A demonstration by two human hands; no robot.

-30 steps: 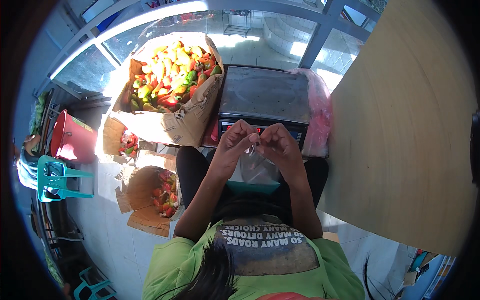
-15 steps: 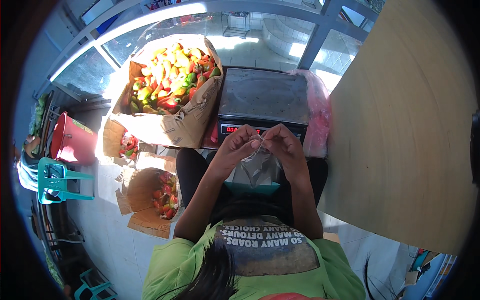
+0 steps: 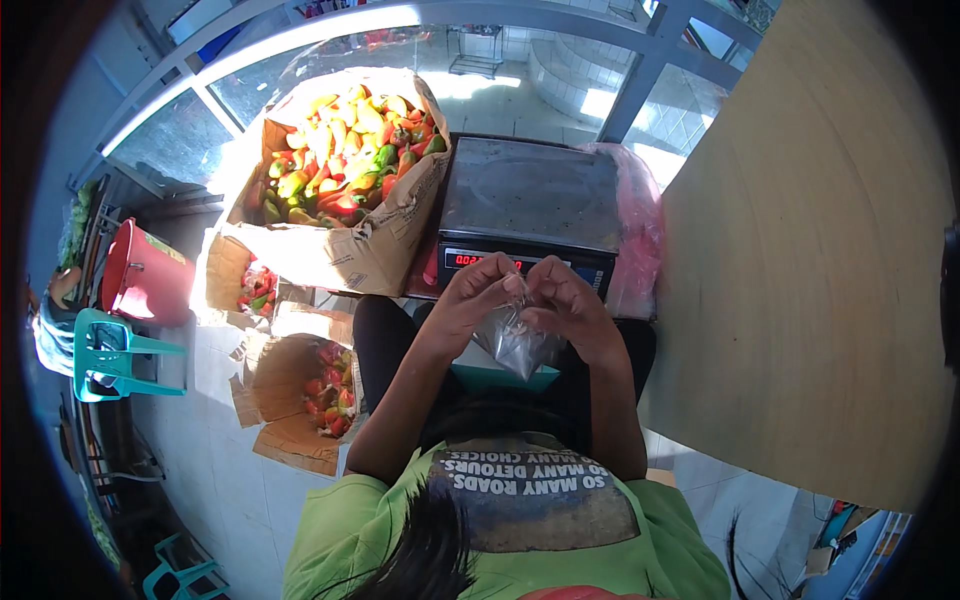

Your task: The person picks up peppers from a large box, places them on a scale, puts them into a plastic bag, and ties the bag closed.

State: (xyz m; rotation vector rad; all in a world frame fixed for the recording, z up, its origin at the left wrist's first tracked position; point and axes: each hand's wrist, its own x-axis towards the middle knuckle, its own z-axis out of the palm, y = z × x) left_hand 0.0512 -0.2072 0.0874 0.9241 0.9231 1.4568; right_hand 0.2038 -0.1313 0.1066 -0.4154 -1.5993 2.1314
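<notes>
Pinched between my left hand [image 3: 470,303] and my right hand [image 3: 560,305] is the gathered top of a clear plastic bag [image 3: 515,348], which hangs over my lap; whether it holds anything I cannot tell. The fingers of both hands are closed on it, near each other. A teal object [image 3: 500,378] lies below the bag between my legs. Just beyond my hands stands a digital weighing scale [image 3: 530,190] with a metal top and red display. Left of it is a large brown paper sack [image 3: 350,255] full of red, yellow and green peppers; pink plastic [image 3: 635,225] lies at its right.
Smaller cartons of peppers [image 3: 213,280] [image 3: 270,385] stand at lower left. Farther left are a red bucket [image 3: 140,265], teal chair [image 3: 105,355] and part of another person [image 3: 52,335]. A large wooden panel [image 3: 800,250] fills the right; a glazed frame [image 3: 420,20] runs along the back.
My hands have shifted slightly and my right fingers have curled further over the bag's neck. The bag's body has swung a little and looks fuller.
</notes>
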